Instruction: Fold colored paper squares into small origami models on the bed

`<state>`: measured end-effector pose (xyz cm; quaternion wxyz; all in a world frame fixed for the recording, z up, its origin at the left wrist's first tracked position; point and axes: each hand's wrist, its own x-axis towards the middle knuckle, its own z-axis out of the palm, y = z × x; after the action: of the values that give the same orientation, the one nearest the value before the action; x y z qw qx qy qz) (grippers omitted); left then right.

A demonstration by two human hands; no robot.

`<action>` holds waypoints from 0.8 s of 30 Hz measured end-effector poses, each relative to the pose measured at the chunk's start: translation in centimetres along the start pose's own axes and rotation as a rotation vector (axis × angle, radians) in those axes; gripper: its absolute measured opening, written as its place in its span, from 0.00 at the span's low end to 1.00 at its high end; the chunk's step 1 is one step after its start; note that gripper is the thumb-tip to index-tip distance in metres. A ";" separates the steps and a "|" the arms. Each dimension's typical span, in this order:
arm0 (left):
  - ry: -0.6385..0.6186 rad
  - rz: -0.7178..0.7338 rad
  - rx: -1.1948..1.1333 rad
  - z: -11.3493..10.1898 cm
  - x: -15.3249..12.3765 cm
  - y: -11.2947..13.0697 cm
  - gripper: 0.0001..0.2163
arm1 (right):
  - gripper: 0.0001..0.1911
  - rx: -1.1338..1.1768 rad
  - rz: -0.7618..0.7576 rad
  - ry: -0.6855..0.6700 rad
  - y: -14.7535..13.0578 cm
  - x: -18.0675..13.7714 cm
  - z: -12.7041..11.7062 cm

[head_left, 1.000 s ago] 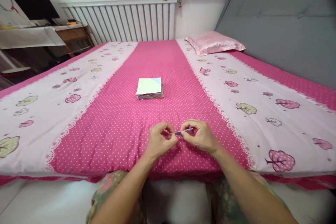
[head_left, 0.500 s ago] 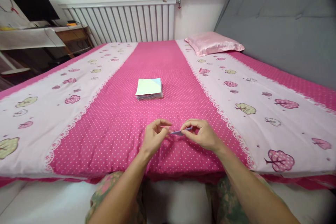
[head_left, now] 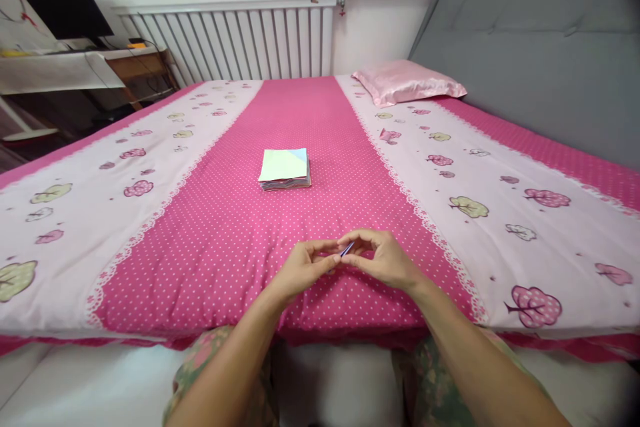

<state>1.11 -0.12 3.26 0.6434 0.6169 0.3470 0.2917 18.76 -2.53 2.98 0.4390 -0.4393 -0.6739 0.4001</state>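
A small piece of folded purple paper [head_left: 347,249] is pinched between my two hands just above the bed's near edge. My left hand [head_left: 307,267] closes on it from the left, thumb and fingertips at its end. From the other side my right hand [head_left: 383,257] grips it, fingers curved over the top and thumb below. Its lower part is hidden by the fingers. Beyond my hands, a stack of square coloured paper [head_left: 284,167] lies on the pink dotted bedspread [head_left: 240,227], with a pale green sheet and a blue corner on top.
A pink satin pillow [head_left: 407,82] rests at the far right against the grey headboard [head_left: 540,40]. Behind the bed stand a white radiator [head_left: 235,43] and a pipe. At far left a dark monitor [head_left: 63,5] sits on a desk [head_left: 60,72].
My left hand has moved right and met my right hand at the purple paper. The paper has turned from nearly flat to a steeper slant. The stack is unmoved.
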 end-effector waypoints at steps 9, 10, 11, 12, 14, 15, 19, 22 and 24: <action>-0.010 0.006 0.011 0.3 0.1 -0.5 0.16 | 0.12 0.074 0.008 0.021 0.6 0.0 0.4; -0.008 0.012 0.007 0.4 0.1 -0.6 0.17 | 0.12 0.078 0.012 0.023 0.7 0.0 0.5; -0.003 0.013 0.002 0.4 0.2 -0.7 0.17 | 0.13 0.082 0.014 0.023 0.8 0.0 0.6; 0.006 0.009 -0.004 0.5 0.2 -0.8 0.17 | 0.14 0.088 0.015 0.025 0.8 0.1 0.7; 0.038 -0.006 -0.023 0.6 0.3 -0.9 0.19 | 0.16 0.102 0.019 0.034 0.9 0.1 0.8; 0.062 -0.014 -0.033 0.7 0.3 -1.0 0.19 | 0.16 0.108 0.022 0.042 0.8 0.1 0.8; 0.124 -0.017 -0.065 1.0 0.6 -1.3 0.23 | 0.17 0.132 0.039 0.066 0.6 0.2 1.0; 0.127 0.011 -0.068 1.1 0.6 -1.5 0.22 | 0.19 0.161 0.051 0.060 0.6 0.3 1.1; 0.131 0.027 -0.059 1.1 0.6 -1.6 0.21 | 0.20 0.185 0.053 0.047 0.7 0.3 1.1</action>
<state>2.28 -0.38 1.65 0.6333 0.5820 0.3712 0.3499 17.84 -2.23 2.09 0.4828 -0.4239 -0.6118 0.4615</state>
